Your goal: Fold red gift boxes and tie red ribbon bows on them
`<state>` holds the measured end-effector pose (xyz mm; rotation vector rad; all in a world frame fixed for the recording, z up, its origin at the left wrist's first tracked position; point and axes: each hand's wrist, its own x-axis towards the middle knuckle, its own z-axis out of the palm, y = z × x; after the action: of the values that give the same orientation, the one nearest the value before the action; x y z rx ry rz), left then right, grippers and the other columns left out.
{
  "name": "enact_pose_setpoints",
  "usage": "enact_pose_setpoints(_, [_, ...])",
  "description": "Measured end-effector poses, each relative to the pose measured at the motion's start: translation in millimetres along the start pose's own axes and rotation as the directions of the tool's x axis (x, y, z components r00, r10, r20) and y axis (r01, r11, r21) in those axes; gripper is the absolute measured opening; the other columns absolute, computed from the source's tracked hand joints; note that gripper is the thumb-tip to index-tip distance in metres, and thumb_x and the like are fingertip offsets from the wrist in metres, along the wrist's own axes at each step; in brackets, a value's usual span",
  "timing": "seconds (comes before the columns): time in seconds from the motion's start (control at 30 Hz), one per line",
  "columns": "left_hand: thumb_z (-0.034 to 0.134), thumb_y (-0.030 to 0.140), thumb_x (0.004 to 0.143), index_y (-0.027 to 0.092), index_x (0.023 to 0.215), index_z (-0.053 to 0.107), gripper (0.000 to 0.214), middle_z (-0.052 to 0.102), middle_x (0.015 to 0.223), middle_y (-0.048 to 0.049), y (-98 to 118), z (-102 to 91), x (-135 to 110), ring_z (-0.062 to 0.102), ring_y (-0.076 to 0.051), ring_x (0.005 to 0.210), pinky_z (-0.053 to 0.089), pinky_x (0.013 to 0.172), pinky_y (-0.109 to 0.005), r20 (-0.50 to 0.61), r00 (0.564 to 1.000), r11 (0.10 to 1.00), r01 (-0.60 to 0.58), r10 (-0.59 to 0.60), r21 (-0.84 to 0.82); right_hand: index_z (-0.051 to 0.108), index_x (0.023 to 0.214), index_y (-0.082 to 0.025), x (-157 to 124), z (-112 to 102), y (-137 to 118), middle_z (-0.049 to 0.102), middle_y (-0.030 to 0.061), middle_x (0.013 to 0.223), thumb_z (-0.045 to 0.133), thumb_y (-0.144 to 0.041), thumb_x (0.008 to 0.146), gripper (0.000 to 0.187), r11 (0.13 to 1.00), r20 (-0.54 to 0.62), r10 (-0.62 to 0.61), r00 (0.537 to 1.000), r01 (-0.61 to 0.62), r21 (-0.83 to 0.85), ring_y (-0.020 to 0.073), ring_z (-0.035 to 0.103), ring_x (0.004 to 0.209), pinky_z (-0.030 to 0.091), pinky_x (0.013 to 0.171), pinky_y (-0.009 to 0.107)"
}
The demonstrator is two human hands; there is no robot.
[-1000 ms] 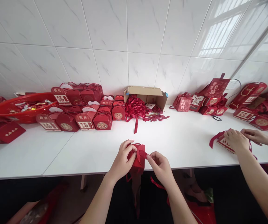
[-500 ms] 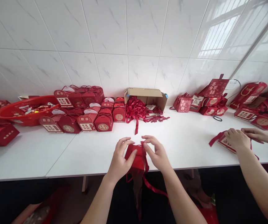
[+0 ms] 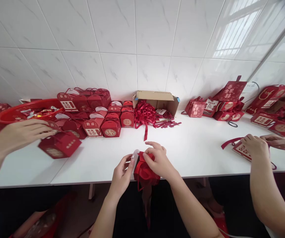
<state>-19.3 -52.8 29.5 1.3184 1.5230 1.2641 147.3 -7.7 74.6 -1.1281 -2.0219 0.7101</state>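
Observation:
At the table's near edge I hold a small red gift box with a red ribbon bow on its front. My right hand lies over the box's top, fingers curled down on it. My left hand pinches a small white strip at the box's left upper corner. A red ribbon tail hangs from the box below the table edge.
Rows of closed red gift boxes stand at the back left beside a red basin. A cardboard box of red ribbons sits at the back centre. A person's hand at left holds a red box. Another person's hands at right work on a flat red box.
My right hand has moved onto the box's top, and my left hand has slipped to its left corner, now pinching a white strip. The person at left has reached in with a red box.

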Motion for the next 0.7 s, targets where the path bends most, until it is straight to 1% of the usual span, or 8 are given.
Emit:
enact_pose_setpoints(0.07, [0.052, 0.05, 0.084, 0.019, 0.11, 0.06, 0.041, 0.065, 0.108, -0.0082, 0.4, 0.2, -1.1, 0.064, -0.02, 0.09, 0.054, 0.075, -0.029, -0.007, 1.0, 1.0, -0.013, 0.013, 0.013, 0.064, 0.076, -0.02, 4.5, 12.4, 5.8, 0.054, 0.011, 0.128, 0.05, -0.024, 0.086, 0.018, 0.999, 0.056, 0.031, 0.998, -0.029, -0.04, 0.0266, 0.04, 0.127, 0.023, 0.102, 0.054])
enact_pose_setpoints(0.13, [0.052, 0.05, 0.085, 0.019, 0.109, 0.06, 0.04, 0.065, 0.107, -0.0078, 1.0, 0.4, -2.2, 0.064, -0.019, 0.09, 0.054, 0.075, -0.028, 0.001, 1.0, 1.0, -0.017, 0.017, 0.017, 0.064, 0.076, -0.02, 5.0, 18.0, 7.6, 0.053, 0.0109, 0.129, 0.05, -0.024, 0.086, 0.019, 0.998, 0.075, 0.034, 0.997, -0.03, -0.051, 0.0255, 0.04, 0.127, 0.022, 0.102, 0.053])
enact_pose_setpoints(0.33, [0.051, 0.049, 0.085, 0.02, 0.108, 0.056, 0.038, 0.061, 0.11, -0.0075, 2.0, 1.8, -4.9, 0.061, -0.019, 0.097, 0.053, 0.077, -0.028, 0.039, 0.999, 1.0, -0.018, 0.019, -0.014, 0.065, 0.074, -0.019, 5.0, 19.8, 2.1, 0.055, 0.0117, 0.126, 0.049, -0.024, 0.087, 0.021, 0.997, 0.117, 0.02, 0.993, -0.01, -0.082, 0.0241, 0.041, 0.126, 0.022, 0.101, 0.051])
enact_pose_setpoints(0.4, [0.048, 0.051, 0.087, 0.02, 0.102, 0.056, 0.036, 0.061, 0.104, -0.0058, 2.0, 2.4, -3.6, 0.06, -0.018, 0.093, 0.052, 0.076, -0.027, 0.045, 0.999, 1.0, -0.017, 0.018, -0.027, 0.064, 0.074, -0.02, 5.7, 20.4, 0.8, 0.057, 0.0104, 0.124, 0.049, -0.023, 0.087, 0.02, 0.997, 0.131, 0.007, 0.991, 0.003, -0.081, 0.0235, 0.042, 0.126, 0.022, 0.101, 0.051])
enact_pose_setpoints(0.5, [0.042, 0.052, 0.089, 0.019, 0.083, 0.056, 0.036, 0.058, 0.084, -0.0015, 2.3, 3.3, 1.9, 0.057, -0.014, 0.08, 0.05, 0.071, -0.024, 0.043, 0.999, 0.998, -0.011, 0.014, -0.06, 0.063, 0.073, -0.021, 5.9, 20.6, 1.0, 0.059, 0.0076, 0.119, 0.048, -0.021, 0.087, 0.021, 0.997, 0.14, -0.024, 0.99, 0.034, -0.074, 0.0226, 0.043, 0.125, 0.022, 0.102, 0.05])
enact_pose_setpoints(0.57, [0.047, 0.049, 0.087, 0.018, 0.076, 0.054, 0.033, 0.054, 0.076, 0.0007, 2.5, 4.1, 6.6, 0.054, -0.012, 0.073, 0.049, 0.068, -0.022, 0.05, 0.999, 0.996, -0.016, 0.021, -0.089, 0.064, 0.072, -0.021, 5.2, 19.7, 1.9, 0.059, 0.0069, 0.119, 0.049, -0.021, 0.086, 0.02, 0.996, 0.129, -0.04, 0.991, 0.05, -0.073, 0.0226, 0.043, 0.126, 0.021, 0.102, 0.049])
enact_pose_setpoints(0.63, [0.053, 0.044, 0.084, 0.018, 0.076, 0.055, 0.028, 0.054, 0.074, 0.0012, 2.4, 5.1, 10.6, 0.053, -0.012, 0.072, 0.048, 0.068, -0.022, 0.059, 0.998, 0.992, -0.014, 0.022, -0.126, 0.064, 0.074, -0.021, 4.4, 18.2, 2.9, 0.058, 0.0074, 0.121, 0.05, -0.022, 0.086, 0.019, 0.996, 0.117, -0.045, 0.992, 0.054, -0.07, 0.023, 0.042, 0.126, 0.021, 0.102, 0.05])
enact_pose_setpoints(0.7, [0.052, 0.044, 0.084, 0.018, 0.076, 0.056, 0.028, 0.056, 0.078, -0.0004, 2.1, 5.8, 13.6, 0.055, -0.014, 0.077, 0.048, 0.068, -0.022, 0.06, 0.998, 0.983, 0.008, 0.003, -0.184, 0.064, 0.076, -0.021, 3.7, 16.9, 3.8, 0.057, 0.0077, 0.123, 0.05, -0.021, 0.086, 0.018, 0.997, 0.115, -0.044, 0.992, 0.051, -0.059, 0.0232, 0.042, 0.126, 0.022, 0.102, 0.05])
